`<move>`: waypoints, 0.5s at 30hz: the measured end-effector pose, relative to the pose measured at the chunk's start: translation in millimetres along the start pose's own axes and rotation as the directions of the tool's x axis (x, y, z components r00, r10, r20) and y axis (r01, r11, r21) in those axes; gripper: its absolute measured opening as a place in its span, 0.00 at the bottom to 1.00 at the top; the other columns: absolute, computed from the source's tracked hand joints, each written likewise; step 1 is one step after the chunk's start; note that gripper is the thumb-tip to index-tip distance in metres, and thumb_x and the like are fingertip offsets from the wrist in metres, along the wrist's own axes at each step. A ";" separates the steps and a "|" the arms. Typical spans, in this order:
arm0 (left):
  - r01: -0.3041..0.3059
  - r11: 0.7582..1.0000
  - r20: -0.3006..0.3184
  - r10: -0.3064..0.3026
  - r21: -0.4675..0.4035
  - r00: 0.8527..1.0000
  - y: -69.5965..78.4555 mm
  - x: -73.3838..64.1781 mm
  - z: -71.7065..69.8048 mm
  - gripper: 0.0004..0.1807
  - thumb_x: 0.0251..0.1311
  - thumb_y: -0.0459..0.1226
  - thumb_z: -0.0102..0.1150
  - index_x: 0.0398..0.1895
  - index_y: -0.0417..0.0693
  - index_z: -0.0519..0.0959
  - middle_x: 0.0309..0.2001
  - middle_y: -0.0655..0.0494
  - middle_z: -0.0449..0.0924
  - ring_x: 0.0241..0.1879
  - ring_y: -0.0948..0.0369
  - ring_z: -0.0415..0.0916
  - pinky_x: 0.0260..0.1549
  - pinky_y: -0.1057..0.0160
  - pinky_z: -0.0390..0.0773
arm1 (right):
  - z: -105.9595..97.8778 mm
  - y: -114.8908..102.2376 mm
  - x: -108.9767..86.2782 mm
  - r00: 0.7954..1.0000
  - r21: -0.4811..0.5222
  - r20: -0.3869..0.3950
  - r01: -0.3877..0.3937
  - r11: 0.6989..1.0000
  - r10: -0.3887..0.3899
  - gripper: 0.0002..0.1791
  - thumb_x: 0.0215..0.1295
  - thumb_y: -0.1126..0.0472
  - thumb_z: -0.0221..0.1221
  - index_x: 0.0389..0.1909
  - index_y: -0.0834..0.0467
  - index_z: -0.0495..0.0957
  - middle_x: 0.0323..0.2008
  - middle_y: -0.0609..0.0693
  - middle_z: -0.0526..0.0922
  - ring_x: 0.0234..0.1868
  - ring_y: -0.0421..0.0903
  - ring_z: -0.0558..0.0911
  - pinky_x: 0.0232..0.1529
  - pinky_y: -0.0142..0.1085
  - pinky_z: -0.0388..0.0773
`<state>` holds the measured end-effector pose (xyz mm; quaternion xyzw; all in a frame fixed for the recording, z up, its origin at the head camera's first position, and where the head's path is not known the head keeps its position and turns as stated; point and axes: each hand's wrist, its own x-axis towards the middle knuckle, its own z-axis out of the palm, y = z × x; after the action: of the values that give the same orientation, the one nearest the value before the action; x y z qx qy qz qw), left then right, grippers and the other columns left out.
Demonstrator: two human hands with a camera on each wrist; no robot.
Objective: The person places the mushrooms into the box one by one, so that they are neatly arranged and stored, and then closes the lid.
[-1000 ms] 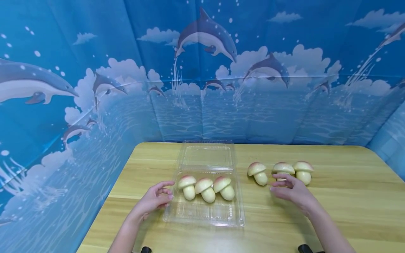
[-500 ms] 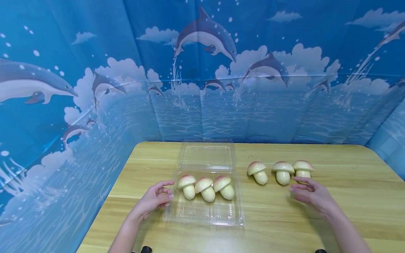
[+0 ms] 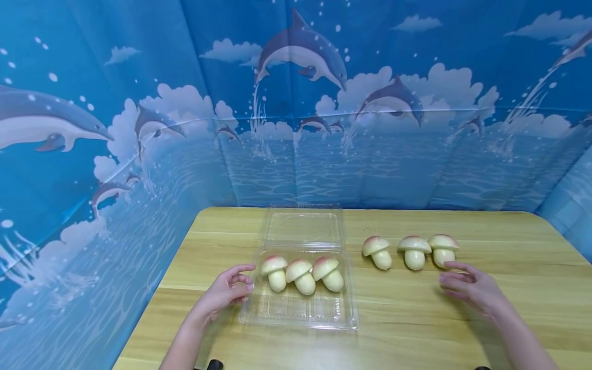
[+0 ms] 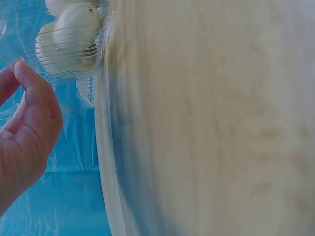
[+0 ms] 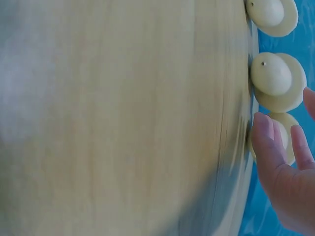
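Note:
A clear plastic clamshell box [image 3: 300, 313] lies with its lid [image 3: 302, 228] folded back. Inside its base sit a left toy mushroom [image 3: 276, 280], a middle one [image 3: 305, 283] and a right one [image 3: 334, 280], all pale with pinkish caps. My left hand [image 3: 225, 293] holds the box's left rim between thumb and fingers. On the right, outside the box, lie a single mushroom [image 3: 381, 259] and a touching pair, the inner mushroom [image 3: 414, 259] and the outer mushroom [image 3: 443, 255]. Just below the outer one hovers my right hand [image 3: 476, 289], fingers loosely bent around nothing.
The wooden table [image 3: 398, 329] has rounded far corners. Behind it hangs a blue curtain [image 3: 370, 169] printed with dolphins and waves, close against the far edge.
My right hand has drawn away to the right, from in front of the inner mushroom to below the outer one. The left hand, box and mushrooms have stayed in place.

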<state>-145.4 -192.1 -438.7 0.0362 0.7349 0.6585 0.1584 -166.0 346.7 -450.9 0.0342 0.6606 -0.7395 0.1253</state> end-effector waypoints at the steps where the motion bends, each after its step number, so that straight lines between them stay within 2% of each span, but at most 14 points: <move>1: -0.001 1.000 0.001 0.001 0.001 1.000 -0.2 0.0 -0.2 0.31 0.57 0.28 0.57 0.65 0.35 0.60 0.38 0.51 0.70 0.27 0.64 0.71 0.26 0.71 0.74 | -1.2 -0.1 0.2 1.000 0.010 -0.004 -0.007 1.000 0.007 0.19 0.62 0.71 0.57 0.38 0.40 0.78 0.35 0.44 0.83 0.37 0.40 0.82 0.40 0.35 0.80; 9: 0.002 1.000 -0.007 -0.002 -0.001 1.000 -0.4 0.7 -0.1 0.31 0.56 0.28 0.58 0.64 0.35 0.61 0.37 0.51 0.71 0.26 0.65 0.71 0.25 0.72 0.73 | -15.2 -0.9 8.0 0.998 0.055 -0.032 -0.059 0.997 0.060 0.18 0.60 0.71 0.59 0.35 0.40 0.78 0.32 0.43 0.82 0.36 0.40 0.83 0.40 0.36 0.80; 15: 0.003 1.000 -0.007 -0.003 0.001 1.000 0.4 1.1 0.4 0.31 0.56 0.28 0.58 0.64 0.35 0.61 0.37 0.51 0.70 0.26 0.64 0.71 0.24 0.72 0.72 | -26.0 -0.5 11.1 0.993 0.171 -0.048 -0.098 0.980 0.108 0.17 0.60 0.74 0.57 0.31 0.45 0.77 0.30 0.46 0.83 0.34 0.41 0.84 0.40 0.36 0.80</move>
<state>-146.5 -191.4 -438.5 0.0327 0.7357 0.6581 0.1569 -179.8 370.8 -456.0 0.0999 0.5962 -0.7840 0.1412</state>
